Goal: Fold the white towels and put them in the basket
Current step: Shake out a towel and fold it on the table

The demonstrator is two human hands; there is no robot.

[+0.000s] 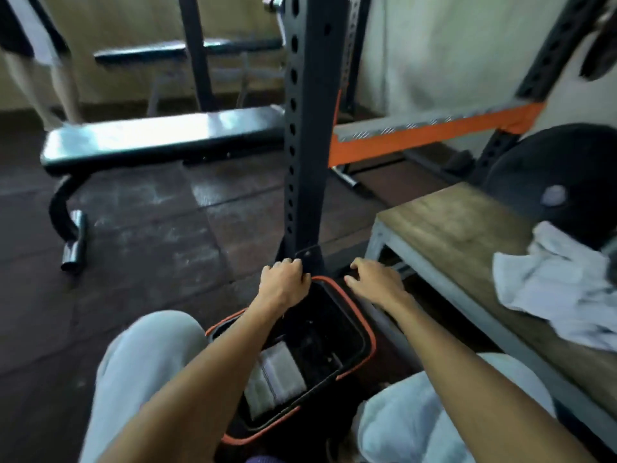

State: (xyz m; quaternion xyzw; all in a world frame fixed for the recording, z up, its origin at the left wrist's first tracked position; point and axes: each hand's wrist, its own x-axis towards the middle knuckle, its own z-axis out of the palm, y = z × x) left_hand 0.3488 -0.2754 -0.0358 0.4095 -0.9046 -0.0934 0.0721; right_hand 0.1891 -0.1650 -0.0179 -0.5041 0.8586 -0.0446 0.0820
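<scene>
A black basket with an orange rim (pixel 362 322) stands on the floor between my knees. Folded white towels (pixel 275 379) lie inside it on the left. My left hand (pixel 283 282) is curled over the basket's far rim and seems to grip it. Just beyond the basket's far right corner my right hand (pixel 375 279) hovers, fingers spread, holding nothing. A crumpled white towel (pixel 554 285) lies unfolded on the wooden bench top (pixel 450 228) to my right. More white cloth (pixel 410 426) rests on my right thigh.
A black perforated rack post (pixel 305 128) rises directly behind the basket. A padded weight bench (pixel 160 135) stands at the left. A black weight plate (pixel 561 172) leans behind the wooden bench. Another person's legs (pixel 50 78) are at the far left.
</scene>
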